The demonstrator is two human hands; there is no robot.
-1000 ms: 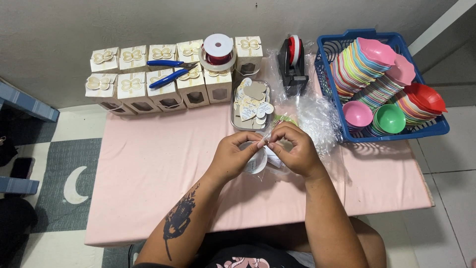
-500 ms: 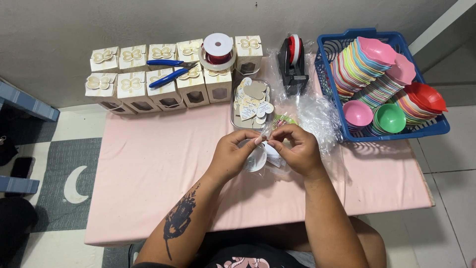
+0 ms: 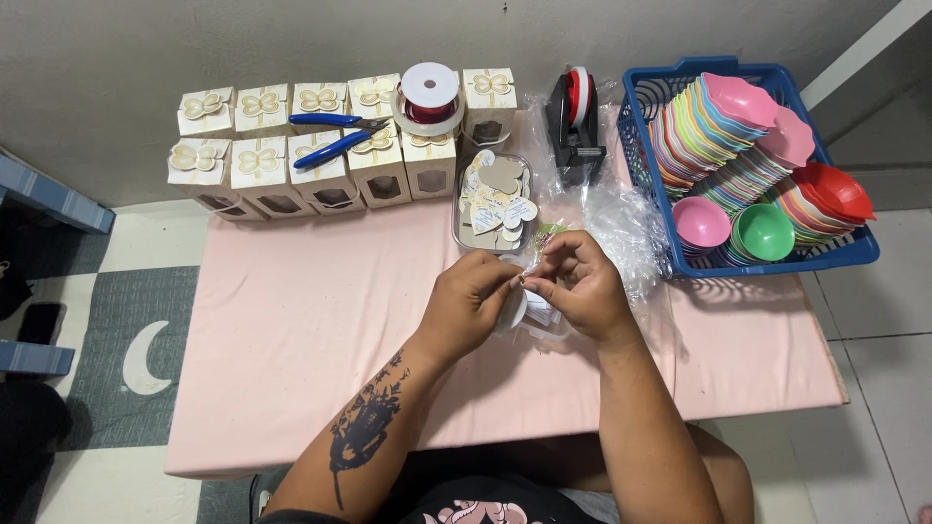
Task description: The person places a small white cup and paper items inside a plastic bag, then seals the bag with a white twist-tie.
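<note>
Nearest the body, a wide bare stretch of the pink table (image 3: 291,330) is seen below and to the left of the left hand (image 3: 469,309), running out to the near edge and the left edge, beyond which a grey mat with a crescent moon (image 3: 136,359) lies on the floor. Both hands are closed in a pinch, fingertips meeting over a small clear-wrapped white item (image 3: 516,309) held just above the table; the right hand (image 3: 575,283) is curled over it from the other side. Most of this item is hidden by the fingers, so its shape cannot be made out. To the right of the right hand, less bare cloth is left before the table's right edge.

Just beyond the hands, a shallow clear tray of paper tags (image 3: 495,202) is set, and crumpled clear plastic (image 3: 621,228) is spread beside it, touching the blue basket (image 3: 777,262) of coloured bowls well off to the right; the basket overhangs the table edge slightly. Behind the plastic a black tape dispenser (image 3: 575,126) is placed. Farther left, along the wall, two rows of cream gift boxes (image 3: 291,146) are lined up, with blue pliers (image 3: 335,136) laid across them and a ribbon spool (image 3: 428,97) resting on top. Little free room is left along that far edge.
</note>
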